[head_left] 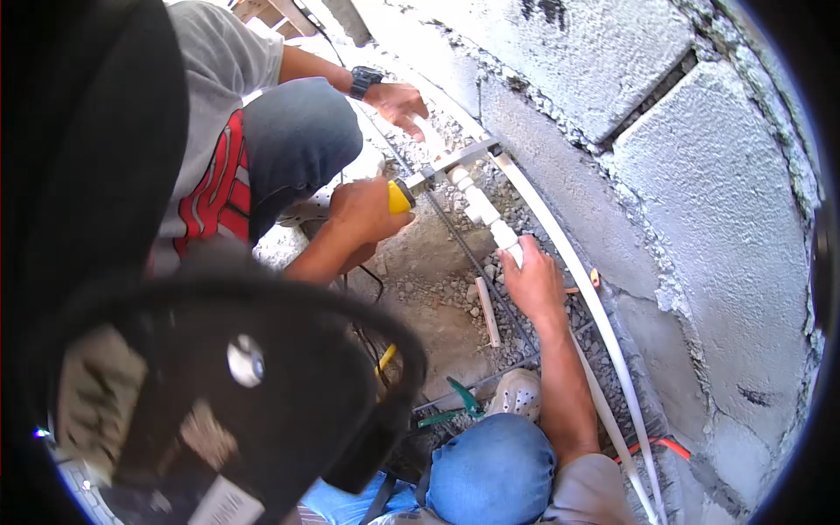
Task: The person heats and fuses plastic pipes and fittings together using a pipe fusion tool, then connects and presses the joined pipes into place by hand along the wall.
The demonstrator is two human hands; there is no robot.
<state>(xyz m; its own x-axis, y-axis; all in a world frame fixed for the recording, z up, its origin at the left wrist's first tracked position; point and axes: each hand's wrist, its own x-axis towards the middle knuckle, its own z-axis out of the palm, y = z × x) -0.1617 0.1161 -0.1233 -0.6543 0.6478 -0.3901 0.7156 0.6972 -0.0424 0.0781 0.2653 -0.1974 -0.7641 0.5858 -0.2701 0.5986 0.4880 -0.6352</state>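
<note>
Blue denim knee (494,468) of the wearer; to its right, a plain grey-beige sleeve (588,494); above it, a pale shoe (518,393) with round holes.

Dark object (289,420), lower left foreground: blurred, identity undetermined — view behind it obscured. White pipe (482,206): near end concealed within right hand (533,273). Yellow handle (399,198): largely covered by co-worker's hand (360,212). White tube (575,258): cut off by bottom edge. Watch (365,82): display too small to read.

White pipe assembly (483,206), several fittings joined end to end, slanting above gravelly ground (429,328)
</note>
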